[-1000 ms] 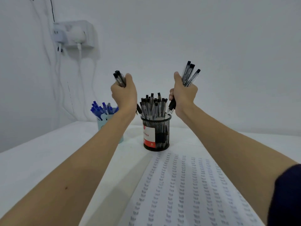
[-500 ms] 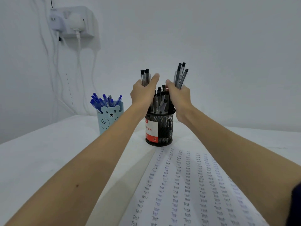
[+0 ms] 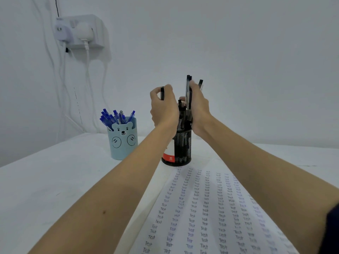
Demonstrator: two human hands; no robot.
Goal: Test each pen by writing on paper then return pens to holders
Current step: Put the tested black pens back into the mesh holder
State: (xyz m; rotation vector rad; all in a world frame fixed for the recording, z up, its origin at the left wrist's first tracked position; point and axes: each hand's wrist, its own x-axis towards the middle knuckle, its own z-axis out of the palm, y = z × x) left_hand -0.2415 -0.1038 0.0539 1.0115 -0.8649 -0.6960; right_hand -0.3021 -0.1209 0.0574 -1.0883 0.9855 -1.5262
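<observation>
I'm returning black pens [image 3: 188, 92]: both my left hand [image 3: 164, 109] and right hand [image 3: 199, 107] hold bunches over the mesh holder [image 3: 181, 147]; next, lower them in.

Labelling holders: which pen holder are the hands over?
The black wire-mesh pen holder with the red label, under the left hand and right hand; the light blue bear-face holder stands apart, leftward.

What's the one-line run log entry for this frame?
step: returning black pens | left hand: grips pens | right hand: grips pens | both above mesh holder | blue pens in bear cup
</observation>
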